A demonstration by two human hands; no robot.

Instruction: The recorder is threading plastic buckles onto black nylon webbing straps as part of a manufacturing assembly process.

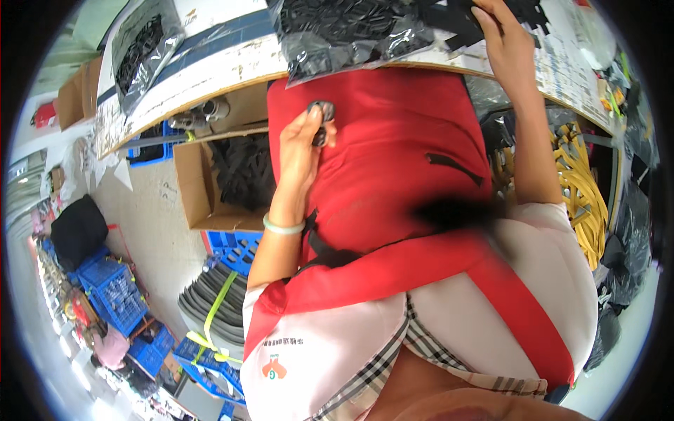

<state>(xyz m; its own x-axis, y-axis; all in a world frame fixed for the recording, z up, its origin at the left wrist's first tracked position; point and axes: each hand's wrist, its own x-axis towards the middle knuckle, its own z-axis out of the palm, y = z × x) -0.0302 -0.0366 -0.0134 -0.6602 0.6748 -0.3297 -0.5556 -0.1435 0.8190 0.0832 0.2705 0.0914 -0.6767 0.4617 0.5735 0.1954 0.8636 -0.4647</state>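
Note:
Over the red apron [379, 154], my left hand [302, 144] is closed around small dark, shiny pieces [323, 111] whose exact kind I cannot make out. One shows at the fingertips and another lower, by the curled fingers. A pale bangle [283, 225] circles that wrist. My right hand [507, 43] reaches to the far side of the worktable, over flat black strips [456, 27]. Its fingertips are partly cut off by the top edge, so its grip is hidden. Between the hands, at the table edge, lies a clear plastic bag [351, 35] full of black strap pieces.
Another bag of black pieces [140, 52] lies on the worktable [232, 59] at left. Below stands a cardboard box [193, 186] of black straps. Yellow straps [586, 193] hang at right. Blue crates [112, 291] and a bundled grey stack [210, 302] stand at left.

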